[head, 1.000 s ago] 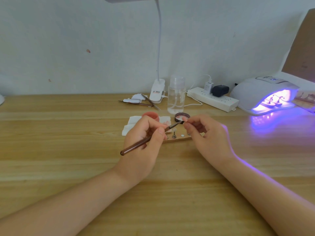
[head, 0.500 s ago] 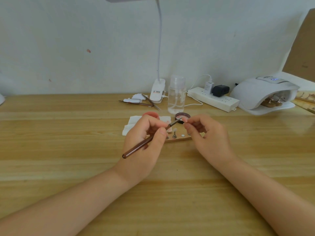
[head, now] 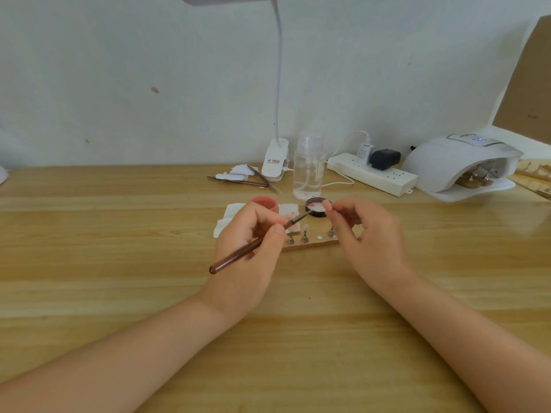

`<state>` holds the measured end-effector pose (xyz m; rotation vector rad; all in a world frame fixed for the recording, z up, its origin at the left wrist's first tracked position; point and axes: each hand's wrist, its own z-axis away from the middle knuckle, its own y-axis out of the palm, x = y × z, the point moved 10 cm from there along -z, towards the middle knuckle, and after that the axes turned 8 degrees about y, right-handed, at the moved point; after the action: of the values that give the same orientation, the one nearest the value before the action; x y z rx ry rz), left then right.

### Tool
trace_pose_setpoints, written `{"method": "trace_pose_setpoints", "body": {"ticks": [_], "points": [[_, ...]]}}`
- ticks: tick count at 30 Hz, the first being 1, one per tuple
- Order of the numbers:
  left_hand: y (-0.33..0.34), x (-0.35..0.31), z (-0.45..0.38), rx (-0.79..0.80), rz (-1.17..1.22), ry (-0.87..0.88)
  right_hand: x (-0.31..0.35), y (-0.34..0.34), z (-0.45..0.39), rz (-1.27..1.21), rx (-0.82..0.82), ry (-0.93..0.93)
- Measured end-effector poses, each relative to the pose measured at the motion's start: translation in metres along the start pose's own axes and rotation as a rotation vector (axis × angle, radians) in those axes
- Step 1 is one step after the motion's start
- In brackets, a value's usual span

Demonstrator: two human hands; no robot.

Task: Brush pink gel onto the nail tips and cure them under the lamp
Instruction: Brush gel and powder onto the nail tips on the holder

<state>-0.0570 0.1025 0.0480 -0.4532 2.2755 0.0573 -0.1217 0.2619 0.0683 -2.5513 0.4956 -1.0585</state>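
My left hand (head: 249,248) grips a brown gel brush (head: 238,256), its bristle end reaching toward the open dark-rimmed lid (head: 316,206) smeared with pink gel. My right hand (head: 366,236) pinches a small nail tip on its stand between thumb and forefinger beside that lid; the tip itself is mostly hidden. Below the hands lies a wooden holder strip (head: 313,244) with several small metal stands carrying nail tips. The pink gel pot (head: 264,203) sits behind my left hand. The white curing lamp (head: 459,165) at far right is dark, with a strip of tips inside.
White wipes (head: 231,219) lie under the pot. A clear liquid bottle (head: 308,168), a clip desk lamp base (head: 275,160), tweezers and tools (head: 241,180), and a power strip (head: 375,174) line the wall. More wooden strips (head: 536,174) lie right of the curing lamp.
The curing lamp's purple light has gone out. Both hands have stayed almost still, the brush tip shifting slightly at the lid.
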Motion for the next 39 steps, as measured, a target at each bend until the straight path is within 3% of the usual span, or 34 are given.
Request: {"method": "trace_pose_setpoints", "body": {"ticks": [3,8,10,14,17,23,39], "points": [[-0.004,0.003,-0.001,-0.047,0.041,-0.030,0.015,-0.003,0.002,0.121,-0.025,-0.178],[-0.006,0.004,-0.002,-0.064,0.038,-0.030,0.018,-0.003,0.004,0.125,-0.021,-0.212],[-0.006,0.005,-0.001,-0.065,0.039,-0.028,0.017,-0.004,0.004,0.075,-0.028,-0.157],[-0.008,0.008,-0.002,-0.090,0.037,-0.024,-0.014,0.011,0.002,-0.089,0.088,0.179],[-0.010,0.009,-0.003,-0.112,0.046,-0.020,-0.036,0.023,0.004,-0.047,0.146,0.332],[-0.009,0.014,-0.004,-0.113,0.051,-0.024,-0.053,0.034,0.002,0.216,0.218,0.389],[-0.010,0.013,-0.004,-0.110,0.063,-0.030,-0.058,0.022,-0.002,0.556,0.271,0.374]]}}
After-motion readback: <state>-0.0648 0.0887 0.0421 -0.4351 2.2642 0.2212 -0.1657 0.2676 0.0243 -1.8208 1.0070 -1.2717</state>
